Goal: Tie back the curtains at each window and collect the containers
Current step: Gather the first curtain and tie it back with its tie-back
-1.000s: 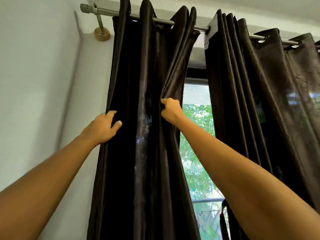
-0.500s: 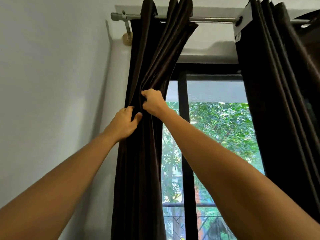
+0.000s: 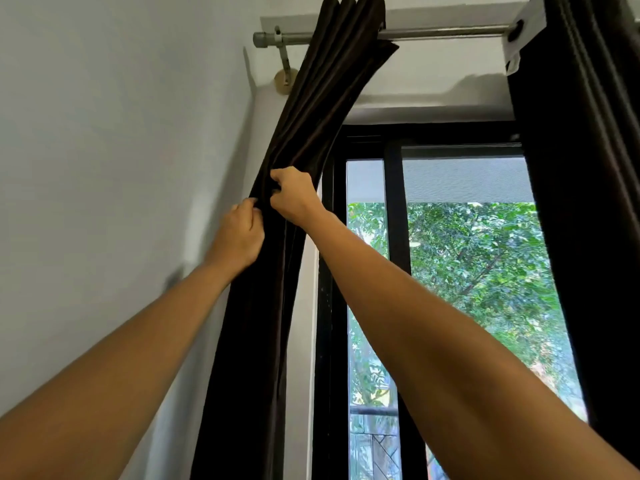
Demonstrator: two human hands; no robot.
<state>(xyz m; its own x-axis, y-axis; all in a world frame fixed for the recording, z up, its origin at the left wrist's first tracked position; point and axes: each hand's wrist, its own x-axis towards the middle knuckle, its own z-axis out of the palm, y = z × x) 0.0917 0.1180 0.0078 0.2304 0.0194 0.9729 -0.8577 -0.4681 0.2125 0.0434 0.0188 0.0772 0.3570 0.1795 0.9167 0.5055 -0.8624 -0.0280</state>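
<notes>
Curtain [image 3: 277,306] hangs bunched at the left edge of the window [image 3: 467,271], beside the wall [image 3: 104,168]. Your left hand [image 3: 239,233] and right hand [image 3: 294,197] both pinch its gathered folds. It looks soft and slippery, so take hold around the whole bunch, not on single folds.

Both bare forearms are stretched up and forward. The left hand [image 3: 239,233] is closed in a fist just below the right hand [image 3: 294,195], also clenched.
</notes>
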